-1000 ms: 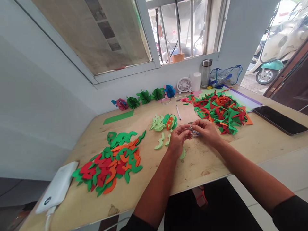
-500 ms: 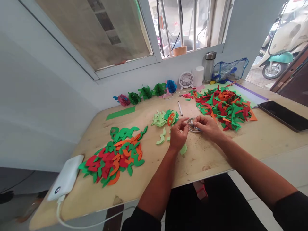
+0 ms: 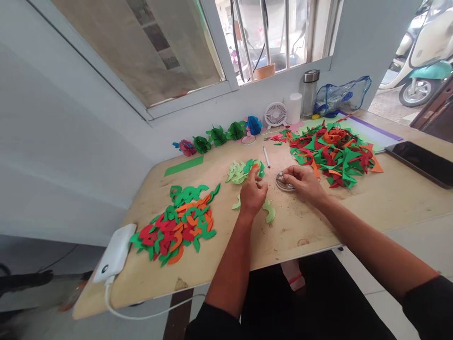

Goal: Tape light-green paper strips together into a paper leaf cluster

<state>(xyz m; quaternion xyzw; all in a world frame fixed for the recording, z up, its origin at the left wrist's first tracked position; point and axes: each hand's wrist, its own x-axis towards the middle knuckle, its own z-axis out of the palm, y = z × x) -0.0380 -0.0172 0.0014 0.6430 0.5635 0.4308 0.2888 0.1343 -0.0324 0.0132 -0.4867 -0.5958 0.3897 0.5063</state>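
My left hand is over the middle of the table, its thumb spread and fingers stretched towards an orange and green paper cut-out. Pale green paper cut-outs lie just left of its fingertips, and a curved pale green piece lies beside the wrist. My right hand pinches something small over a round, ring-rimmed object on the wood. The fingers hide most of what they hold.
Red, orange and green cut-outs are heaped on the left, paper scraps on the right. Around them are a white pen, a phone, a small fan, a glass bottle, folded paper figures and a corded white device.
My left hand has moved away from the round object, leftward and forward to the paper cut-outs, and its fingers have stretched out. My right hand stays at the round object. The view has shifted slightly.
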